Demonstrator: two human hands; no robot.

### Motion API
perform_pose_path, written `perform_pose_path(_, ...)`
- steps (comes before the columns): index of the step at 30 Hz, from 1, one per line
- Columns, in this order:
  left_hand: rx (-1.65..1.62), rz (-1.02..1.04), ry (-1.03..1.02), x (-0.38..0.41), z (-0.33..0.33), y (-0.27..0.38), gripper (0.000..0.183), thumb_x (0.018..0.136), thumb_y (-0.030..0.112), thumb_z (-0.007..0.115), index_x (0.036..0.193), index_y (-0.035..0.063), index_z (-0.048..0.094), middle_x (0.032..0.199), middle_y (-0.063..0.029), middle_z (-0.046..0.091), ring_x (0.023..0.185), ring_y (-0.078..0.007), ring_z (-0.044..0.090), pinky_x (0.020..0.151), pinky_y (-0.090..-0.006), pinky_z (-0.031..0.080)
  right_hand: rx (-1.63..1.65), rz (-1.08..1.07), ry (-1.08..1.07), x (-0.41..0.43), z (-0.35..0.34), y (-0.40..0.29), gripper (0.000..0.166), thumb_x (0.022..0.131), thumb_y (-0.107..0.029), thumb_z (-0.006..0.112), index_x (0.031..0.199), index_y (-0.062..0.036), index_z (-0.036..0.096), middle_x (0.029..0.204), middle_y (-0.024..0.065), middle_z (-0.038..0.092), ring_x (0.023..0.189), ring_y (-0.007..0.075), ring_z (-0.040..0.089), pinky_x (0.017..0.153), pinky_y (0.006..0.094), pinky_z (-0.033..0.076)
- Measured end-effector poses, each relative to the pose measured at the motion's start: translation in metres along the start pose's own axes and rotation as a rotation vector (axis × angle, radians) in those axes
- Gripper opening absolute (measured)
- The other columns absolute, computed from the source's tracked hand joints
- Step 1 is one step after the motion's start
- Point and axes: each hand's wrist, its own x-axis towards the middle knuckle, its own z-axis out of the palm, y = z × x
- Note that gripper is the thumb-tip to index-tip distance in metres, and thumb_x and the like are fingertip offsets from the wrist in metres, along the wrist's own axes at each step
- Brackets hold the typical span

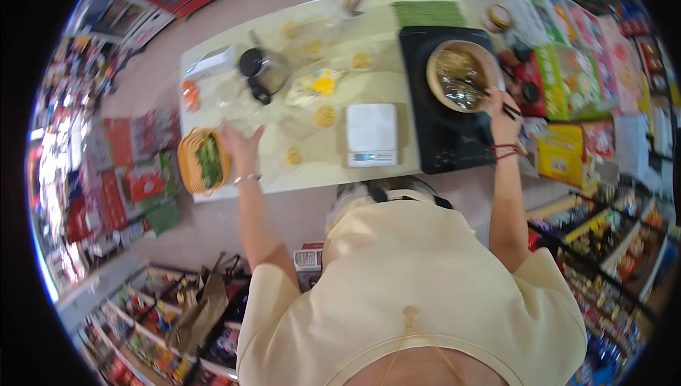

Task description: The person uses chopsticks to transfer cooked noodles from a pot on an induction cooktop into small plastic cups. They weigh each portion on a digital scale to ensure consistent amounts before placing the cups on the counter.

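My right hand (pixel 503 117) grips a dark, slender utensil (pixel 473 86), perhaps chopsticks, whose far end dips into a pot (pixel 433 78). Noodle-like strands and shiny dark liquid fill the pot, which sits on a black induction cooktop (pixel 447 144). Over at the left end of the table, my left hand (pixel 242 146) has its fingers spread and appears to hold nothing. It is right beside a yellow woven basket (pixel 184 165) containing green leafy vegetables (pixel 209 162); blur hides whether the fingertips touch the rim.
A white digital scale (pixel 372 128) lies left of the cooktop. Around the table (pixel 319 173) stand a black-lidded jar (pixel 271 74), clear containers with yellow contents (pixel 325 116), an orange item (pixel 190 96) and a green mat (pixel 428 13). Packaged goods (pixel 569 77) crowd the right side.
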Motion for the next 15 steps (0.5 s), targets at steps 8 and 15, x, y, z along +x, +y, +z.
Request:
perform_pose_path(8,-0.093,-0.004,-0.013,0.021,0.012,0.011,0.138,0.055,0.054,0.094,0.154,0.0042,0.012,0.147,-0.0316,0.03,0.135,-0.0508,0.031,0.111,-0.0577,0.029,0.047,-0.075,0.012,-0.009,0.005,0.034,0.047,0.107,-0.036,0.041,0.094,-0.0013,0.071,0.095,0.0101,0.069,0.094,0.0223,0.063,0.09,0.0353,0.047)
perform_pose_path(15,0.185,-0.119,0.139,0.04,0.019,0.011,0.126,0.054,0.063,0.09,0.154,0.0219,0.026,0.153,-0.0325,0.017,0.134,-0.0522,0.026,0.104,-0.0611,0.032,-0.291,-0.404,0.026,-0.001,0.021,0.022,0.029,0.099,-0.029,0.048,0.096,-0.0099,0.07,0.094,0.0111,0.067,0.095,0.0334,0.059,0.086,0.0431,0.042)
